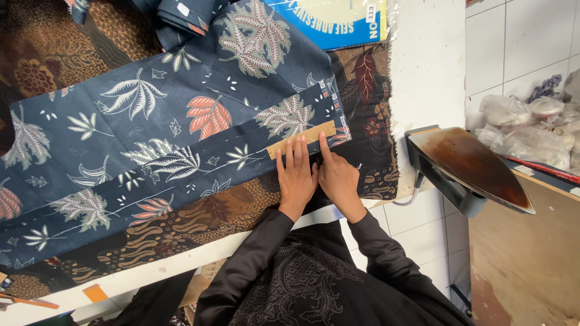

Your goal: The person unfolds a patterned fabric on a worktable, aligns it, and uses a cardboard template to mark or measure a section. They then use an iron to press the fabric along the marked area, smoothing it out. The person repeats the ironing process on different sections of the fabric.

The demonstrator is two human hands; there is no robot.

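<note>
Brown batik cloth [181, 226] spread over white table [423, 72], covering most of it, frayed edge at rt side. On top, lg navy leaf-print fabric [151, 121] w/ white, grey & orange leaves, running diagonally from lower lft to upper rt; folded band along its lower edge. More folded navy fabric at top centre. Blue-and-yellow pkg [332, 21] at top edge, partly under clear wrap. Off table's rt edge, an iron [468, 166] tipped up, brown scorched soleplate facing camera, resting on wooden surface [519, 253]. Clear plastic bags [525, 130] beyond, on tiled floor. Thin tan cardboard strip [302, 139] lying on fabric band nr its rt end, tilted w/ the band. Left hand [296, 178] flat, fingers straight & together, tips pressing strip's lower edge; nothing gripped. Right hand [338, 178] just beside, touching lft hand, index finger extended onto strip, other fingers curled loosely; nothing gripped. Black sleeves below. Small orange scrap [95, 293] at table's front edge, lower lft.
</note>
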